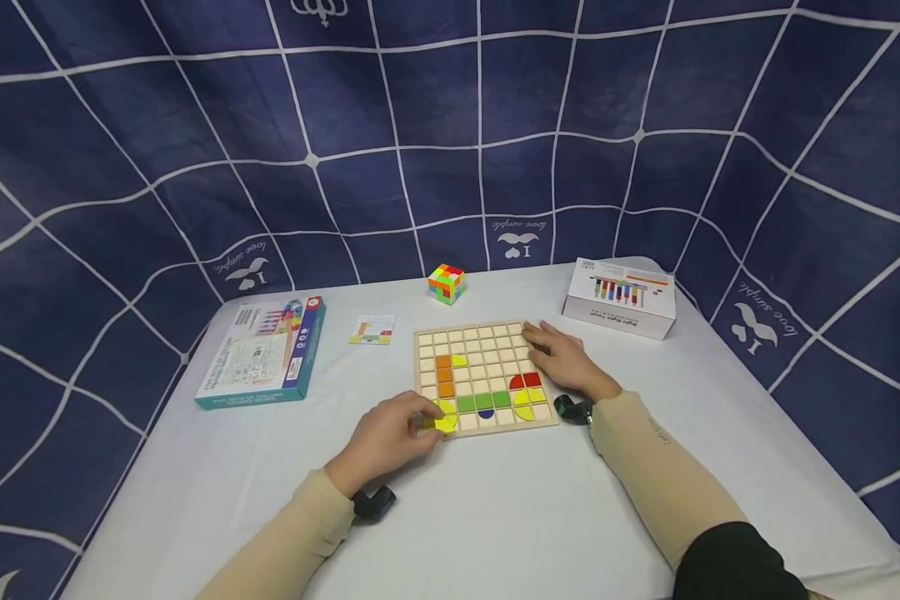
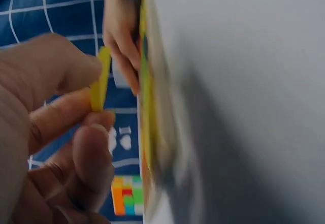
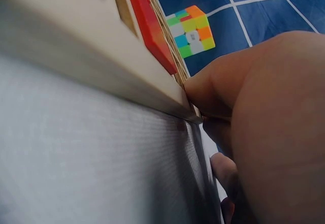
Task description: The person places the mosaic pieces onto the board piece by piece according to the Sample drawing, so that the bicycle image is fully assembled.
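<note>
A wooden grid board lies on the table between the hands. My left hand is over its near left corner and pinches a thin yellow tile between thumb and fingers. With the right hand I grip the board's right edge by its far corner, the thumb against the wooden rim. Set in the grid are orange tiles in a column, green tiles in a row, red pieces, several yellow pieces and a blue half-round.
Behind the board stands a colourful puzzle cube. A small pattern card lies at its back left. Farther left is a flat teal-edged box, and a white box sits at the back right. Dark checked cloth hangs behind the table.
</note>
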A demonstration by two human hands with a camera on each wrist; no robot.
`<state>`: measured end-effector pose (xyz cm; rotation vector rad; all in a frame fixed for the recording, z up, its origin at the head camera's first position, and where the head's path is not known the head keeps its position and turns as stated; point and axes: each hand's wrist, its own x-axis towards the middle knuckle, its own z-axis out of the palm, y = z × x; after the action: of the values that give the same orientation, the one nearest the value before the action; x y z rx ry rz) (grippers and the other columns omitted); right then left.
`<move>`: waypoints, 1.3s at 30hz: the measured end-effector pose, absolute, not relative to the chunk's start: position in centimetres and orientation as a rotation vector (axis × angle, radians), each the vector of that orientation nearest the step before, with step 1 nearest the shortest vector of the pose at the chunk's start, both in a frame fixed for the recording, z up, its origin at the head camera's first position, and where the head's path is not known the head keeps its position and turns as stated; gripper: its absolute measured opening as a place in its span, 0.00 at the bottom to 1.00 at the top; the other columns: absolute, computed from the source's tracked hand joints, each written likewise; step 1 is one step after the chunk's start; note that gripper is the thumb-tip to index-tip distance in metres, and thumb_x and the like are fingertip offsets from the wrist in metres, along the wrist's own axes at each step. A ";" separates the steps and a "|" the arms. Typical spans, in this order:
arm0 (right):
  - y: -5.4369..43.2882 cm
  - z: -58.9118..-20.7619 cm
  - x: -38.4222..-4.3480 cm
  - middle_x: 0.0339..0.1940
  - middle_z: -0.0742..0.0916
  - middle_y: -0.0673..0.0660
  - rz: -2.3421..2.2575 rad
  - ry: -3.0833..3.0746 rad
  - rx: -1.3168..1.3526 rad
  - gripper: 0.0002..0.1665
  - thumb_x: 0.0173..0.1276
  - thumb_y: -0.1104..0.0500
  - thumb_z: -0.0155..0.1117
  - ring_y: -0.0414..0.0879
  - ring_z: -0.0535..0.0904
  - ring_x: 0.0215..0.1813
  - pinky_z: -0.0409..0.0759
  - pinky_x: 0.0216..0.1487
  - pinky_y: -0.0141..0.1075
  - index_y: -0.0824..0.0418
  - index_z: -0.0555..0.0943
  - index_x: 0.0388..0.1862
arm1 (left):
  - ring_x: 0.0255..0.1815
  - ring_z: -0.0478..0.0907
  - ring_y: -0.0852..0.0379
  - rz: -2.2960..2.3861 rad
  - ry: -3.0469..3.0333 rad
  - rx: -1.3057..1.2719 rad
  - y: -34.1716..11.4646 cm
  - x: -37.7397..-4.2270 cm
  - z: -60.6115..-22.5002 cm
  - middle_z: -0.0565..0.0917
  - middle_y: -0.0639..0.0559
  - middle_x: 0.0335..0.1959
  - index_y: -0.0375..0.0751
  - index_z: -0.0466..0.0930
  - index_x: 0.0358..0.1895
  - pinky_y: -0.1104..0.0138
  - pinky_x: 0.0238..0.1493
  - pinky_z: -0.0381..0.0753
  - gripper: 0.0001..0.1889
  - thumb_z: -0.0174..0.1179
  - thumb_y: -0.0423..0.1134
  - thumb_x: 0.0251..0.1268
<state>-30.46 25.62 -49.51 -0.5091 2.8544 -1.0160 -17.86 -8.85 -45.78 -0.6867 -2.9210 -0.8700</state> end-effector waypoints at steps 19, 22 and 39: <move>25.7 -49.4 -30.5 0.82 0.66 0.52 -1.016 2.885 -0.526 0.31 0.80 0.53 0.53 0.60 0.51 0.85 0.45 0.77 0.63 0.58 0.68 0.78 | 0.38 0.80 0.66 -0.679 -2.962 -0.895 3.5 -20.6 -45.2 0.86 0.63 0.42 0.54 0.89 0.50 0.71 0.37 0.77 0.13 0.70 0.48 0.65; 25.6 -49.5 -30.5 0.82 0.67 0.52 -1.018 2.888 -0.529 0.30 0.80 0.53 0.54 0.59 0.52 0.85 0.46 0.77 0.63 0.58 0.69 0.78 | 0.39 0.80 0.66 -0.628 -2.947 -0.929 4.9 -20.7 -45.3 0.86 0.63 0.42 0.54 0.89 0.51 0.70 0.36 0.77 0.12 0.70 0.47 0.65; 25.7 -49.4 -30.4 0.82 0.66 0.51 -1.020 2.881 -0.512 0.30 0.80 0.52 0.53 0.58 0.51 0.85 0.47 0.77 0.62 0.57 0.69 0.78 | 0.42 0.82 0.65 -0.490 -2.975 -0.896 7.2 -20.9 -46.4 0.85 0.62 0.44 0.57 0.90 0.49 0.67 0.35 0.79 0.11 0.70 0.50 0.66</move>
<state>-30.42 25.70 -49.39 -0.5122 2.8812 -1.0197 -20.91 7.15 -46.38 -0.8963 -2.9750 -0.4895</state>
